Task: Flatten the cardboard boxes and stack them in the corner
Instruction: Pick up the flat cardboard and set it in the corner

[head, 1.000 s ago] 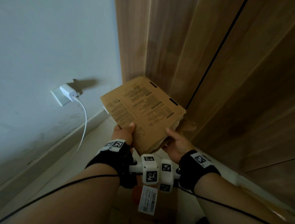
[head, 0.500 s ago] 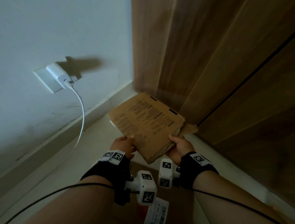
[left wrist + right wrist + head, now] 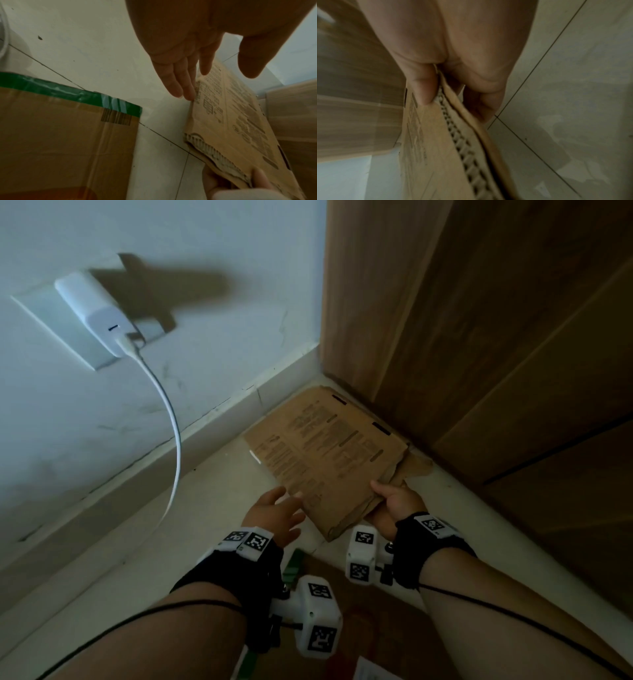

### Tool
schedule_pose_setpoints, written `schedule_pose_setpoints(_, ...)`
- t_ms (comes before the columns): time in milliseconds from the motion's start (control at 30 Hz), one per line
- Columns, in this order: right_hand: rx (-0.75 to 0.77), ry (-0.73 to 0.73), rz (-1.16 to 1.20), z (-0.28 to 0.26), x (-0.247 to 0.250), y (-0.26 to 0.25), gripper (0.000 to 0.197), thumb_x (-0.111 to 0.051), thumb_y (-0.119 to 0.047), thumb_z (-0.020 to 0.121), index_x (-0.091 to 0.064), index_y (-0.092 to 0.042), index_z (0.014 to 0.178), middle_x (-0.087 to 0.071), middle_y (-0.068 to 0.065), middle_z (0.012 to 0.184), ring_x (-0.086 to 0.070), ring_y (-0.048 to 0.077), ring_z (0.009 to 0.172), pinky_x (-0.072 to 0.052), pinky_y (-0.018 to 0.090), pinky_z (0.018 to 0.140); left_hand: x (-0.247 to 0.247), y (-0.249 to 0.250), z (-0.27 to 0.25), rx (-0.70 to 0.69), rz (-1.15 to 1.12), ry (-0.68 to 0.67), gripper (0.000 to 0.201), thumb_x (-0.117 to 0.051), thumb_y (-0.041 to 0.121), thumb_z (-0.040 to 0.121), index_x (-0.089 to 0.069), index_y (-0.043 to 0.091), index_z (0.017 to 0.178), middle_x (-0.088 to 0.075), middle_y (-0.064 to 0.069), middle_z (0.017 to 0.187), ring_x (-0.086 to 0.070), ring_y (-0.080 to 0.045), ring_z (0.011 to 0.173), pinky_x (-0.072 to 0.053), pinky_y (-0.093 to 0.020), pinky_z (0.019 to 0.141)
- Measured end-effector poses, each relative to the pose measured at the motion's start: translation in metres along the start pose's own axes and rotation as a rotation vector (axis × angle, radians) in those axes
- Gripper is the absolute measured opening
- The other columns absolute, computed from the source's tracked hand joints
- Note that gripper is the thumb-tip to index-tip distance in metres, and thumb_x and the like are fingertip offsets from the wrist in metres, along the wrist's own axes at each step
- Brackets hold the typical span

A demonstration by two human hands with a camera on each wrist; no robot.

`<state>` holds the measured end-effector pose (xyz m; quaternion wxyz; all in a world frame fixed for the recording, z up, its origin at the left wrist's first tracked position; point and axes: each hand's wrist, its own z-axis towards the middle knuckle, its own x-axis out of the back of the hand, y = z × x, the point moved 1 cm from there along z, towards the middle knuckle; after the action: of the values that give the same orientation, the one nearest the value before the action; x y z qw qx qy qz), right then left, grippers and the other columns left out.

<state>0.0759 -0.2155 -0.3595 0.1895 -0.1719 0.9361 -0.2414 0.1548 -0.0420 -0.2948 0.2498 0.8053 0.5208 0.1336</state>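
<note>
A flattened printed cardboard box (image 3: pixel 329 453) lies low over the pale floor in the corner, between the white wall and the wooden panels. My right hand (image 3: pixel 394 501) pinches its near torn edge, thumb on top and fingers underneath; the right wrist view shows the same cardboard (image 3: pixel 426 155) with corrugation exposed. My left hand (image 3: pixel 274 510) is off the cardboard, its straight fingers (image 3: pixel 181 83) just beside the flattened box's (image 3: pixel 236 121) left edge. A second, unflattened cardboard box with green tape (image 3: pixel 65 135) sits on the floor below my wrists.
A white charger (image 3: pixel 96 316) is plugged into a wall socket at the left, and its white cable (image 3: pixel 174 440) hangs down to the floor along the baseboard. Wooden panels (image 3: pixel 479 337) close the right side. Tiled floor (image 3: pixel 85 47) lies between the two boxes.
The flattened box has come down from chest height into the corner near the floor. My left hand has let go of its edge and opened; the right still holds it.
</note>
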Motion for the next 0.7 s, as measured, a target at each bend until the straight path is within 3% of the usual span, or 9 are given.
schedule_pose_setpoints(100, 0.038, 0.117, -0.231, 0.015, -0.005, -0.003, 0.049, -0.059, -0.009, 0.085, -0.045, -0.012, 0.133, -0.057, 0.019, 0.129, -0.059, 0.041, 0.111, -0.050, 0.057, 0.091, -0.002, -0.001, 0.008, 0.017, 0.012, 0.022, 0.053, -0.047, 0.010, 0.093, -0.032, 0.013, 0.144, -0.052, -0.015, 0.136, -0.051, -0.031, 0.126, -0.042, -0.037, 0.095)
schedule_pose_setpoints(167, 0.090, 0.179, -0.467, 0.038, 0.000, -0.002, 0.054, -0.064, -0.019, 0.078, -0.049, -0.007, 0.128, -0.057, 0.021, 0.130, -0.059, 0.039, 0.113, -0.050, 0.054, 0.095, -0.004, -0.002, 0.010, 0.034, 0.005, 0.058, 0.054, -0.054, 0.016, 0.090, -0.038, 0.014, 0.142, -0.053, -0.016, 0.136, -0.053, -0.031, 0.124, -0.044, -0.040, 0.097)
schedule_pose_setpoints(300, 0.113, 0.254, -0.733, 0.039, -0.006, -0.014, 0.047, -0.060, -0.029, 0.084, -0.057, -0.003, 0.123, -0.061, 0.017, 0.126, -0.060, 0.033, 0.115, -0.050, 0.043, 0.098, -0.002, -0.008, 0.011, 0.026, 0.015, 0.085, 0.049, -0.056, 0.018, 0.089, -0.043, 0.012, 0.137, -0.055, -0.016, 0.133, -0.054, -0.032, 0.122, -0.044, -0.040, 0.096)
schedule_pose_setpoints(367, 0.117, 0.292, -0.791, 0.043, -0.006, -0.018, 0.060, -0.062, -0.040, 0.078, -0.055, -0.004, 0.127, -0.060, 0.017, 0.128, -0.058, 0.033, 0.117, -0.048, 0.041, 0.100, 0.000, -0.010, 0.011, 0.023, 0.029, 0.102, 0.048, -0.056, 0.019, 0.089, -0.045, 0.012, 0.135, -0.057, -0.016, 0.129, -0.055, -0.032, 0.121, -0.045, -0.041, 0.097)
schedule_pose_setpoints(433, 0.064, 0.360, -0.847, 0.047, -0.004, -0.020, 0.087, -0.062, -0.059, 0.059, -0.053, -0.005, 0.127, -0.057, 0.018, 0.132, -0.055, 0.036, 0.119, -0.042, 0.046, 0.103, 0.000, -0.013, 0.011, 0.015, 0.044, 0.117, 0.048, -0.058, 0.022, 0.088, -0.047, 0.012, 0.133, -0.059, -0.014, 0.118, -0.057, -0.031, 0.118, -0.046, -0.041, 0.097)
schedule_pose_setpoints(467, 0.037, 0.361, -0.848, 0.049, -0.002, -0.020, 0.090, -0.062, -0.060, 0.058, -0.052, -0.003, 0.127, -0.056, 0.018, 0.132, -0.054, 0.037, 0.119, -0.042, 0.046, 0.103, 0.000, -0.014, 0.011, 0.011, 0.050, 0.123, 0.048, -0.059, 0.023, 0.087, -0.048, 0.012, 0.132, -0.059, -0.012, 0.114, -0.057, -0.030, 0.116, -0.047, -0.041, 0.097)
schedule_pose_setpoints(533, -0.028, 0.340, -0.868, 0.038, 0.002, -0.022, 0.072, -0.063, -0.050, 0.074, -0.055, 0.001, 0.123, -0.061, 0.019, 0.119, -0.058, 0.036, 0.110, -0.044, 0.041, 0.098, 0.000, -0.015, 0.010, 0.006, 0.056, 0.135, 0.048, -0.061, 0.024, 0.086, -0.050, 0.013, 0.131, -0.060, -0.010, 0.114, -0.058, -0.029, 0.113, -0.047, -0.042, 0.098)
schedule_pose_setpoints(633, -0.066, 0.290, -0.925, 0.022, 0.018, -0.024, 0.048, -0.064, -0.041, 0.080, -0.060, 0.001, 0.103, -0.058, 0.016, 0.090, -0.054, 0.029, 0.091, -0.043, 0.036, 0.084, -0.001, -0.017, 0.007, 0.009, 0.064, 0.135, 0.050, -0.060, 0.025, 0.087, -0.049, 0.012, 0.134, -0.059, -0.013, 0.127, -0.057, -0.030, 0.117, -0.046, -0.044, 0.101)
schedule_pose_setpoints(700, -0.064, 0.253, -1.047, 0.009, 0.029, -0.021, 0.044, -0.060, -0.037, 0.085, -0.059, 0.000, 0.108, -0.059, 0.020, 0.105, -0.055, 0.031, 0.100, -0.042, 0.034, 0.088, -0.002, -0.019, 0.002, 0.004, 0.062, 0.125, 0.050, -0.059, 0.025, 0.087, -0.048, 0.011, 0.134, -0.057, -0.014, 0.130, -0.057, -0.031, 0.117, -0.047, -0.042, 0.097)
